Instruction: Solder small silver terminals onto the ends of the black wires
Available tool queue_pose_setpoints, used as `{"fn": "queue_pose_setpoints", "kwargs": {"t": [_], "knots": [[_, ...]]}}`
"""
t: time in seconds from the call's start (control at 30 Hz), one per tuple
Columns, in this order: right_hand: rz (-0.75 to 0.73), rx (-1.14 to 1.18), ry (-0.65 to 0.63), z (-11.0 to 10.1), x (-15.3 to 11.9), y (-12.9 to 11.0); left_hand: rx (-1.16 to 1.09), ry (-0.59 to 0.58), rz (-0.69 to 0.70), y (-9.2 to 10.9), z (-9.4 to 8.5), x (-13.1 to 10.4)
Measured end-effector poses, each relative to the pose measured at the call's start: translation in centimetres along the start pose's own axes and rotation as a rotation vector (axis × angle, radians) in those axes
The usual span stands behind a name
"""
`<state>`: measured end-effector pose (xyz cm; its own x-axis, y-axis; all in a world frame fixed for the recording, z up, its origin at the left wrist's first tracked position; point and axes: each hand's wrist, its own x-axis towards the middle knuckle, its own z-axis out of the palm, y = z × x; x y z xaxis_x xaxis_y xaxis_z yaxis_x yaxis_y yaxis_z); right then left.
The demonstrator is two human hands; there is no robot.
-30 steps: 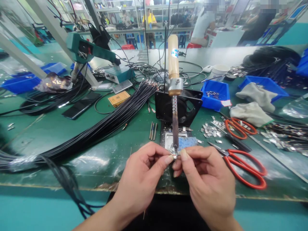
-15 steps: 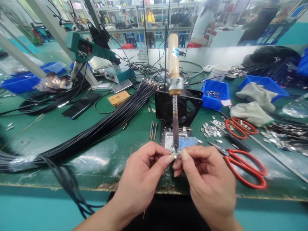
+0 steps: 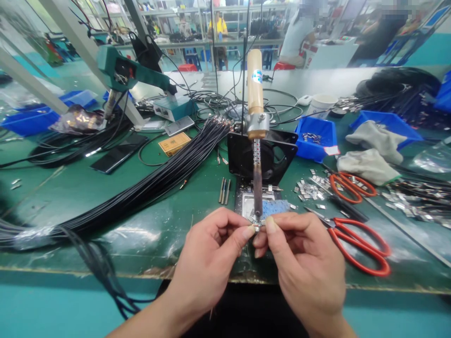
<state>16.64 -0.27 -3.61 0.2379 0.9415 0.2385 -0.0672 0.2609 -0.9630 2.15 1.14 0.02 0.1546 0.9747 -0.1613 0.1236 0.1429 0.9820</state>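
Metal piece (image 3: 257, 228) between left fingers (image 3: 242, 235), right fingers (image 3: 273, 230); soldering iron (image 3: 257, 169) above.

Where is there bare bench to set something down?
Bare bench shows between the cable bundle and the left hand, and between the phone and the bundle. It's crowded right of the fan, with clips, scissors, gloves and bins.

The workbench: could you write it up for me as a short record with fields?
Left hand: thumb and forefinger pinching a small metal piece
Right hand: pinched close beside it; what it grips is unclear
Overhead: soldering iron, clamped, tip down at the fingertips; contact unclear
Behind the iron: black fan
Left side: bundle of black cables
Right side: orange-red-handled scissors; blue bin holding metal parts
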Motion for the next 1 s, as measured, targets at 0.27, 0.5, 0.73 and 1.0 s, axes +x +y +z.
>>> {"fn": "queue_pose_setpoints", "kwargs": {"t": [0.27, 0.5, 0.73, 1.0], "knots": [[0.017, 0.003, -0.002, -0.06, 0.03, -0.12, 0.002, 0.001, 0.003, 0.15, -0.01, 0.16], [0.016, 0.0, 0.0, -0.03, 0.0, -0.16, 0.008, 0.007, 0.007, 0.12, 0.04, 0.11], [0.006, 0.002, -0.004, -0.12, -0.05, -0.09, -0.003, -0.004, 0.007, 0.11, 0.04, 0.11], [0.015, 0.003, 0.005, -0.06, -0.06, 0.04, 0.001, 0.013, 0.007, 0.06, 0.23, -0.04]]}}
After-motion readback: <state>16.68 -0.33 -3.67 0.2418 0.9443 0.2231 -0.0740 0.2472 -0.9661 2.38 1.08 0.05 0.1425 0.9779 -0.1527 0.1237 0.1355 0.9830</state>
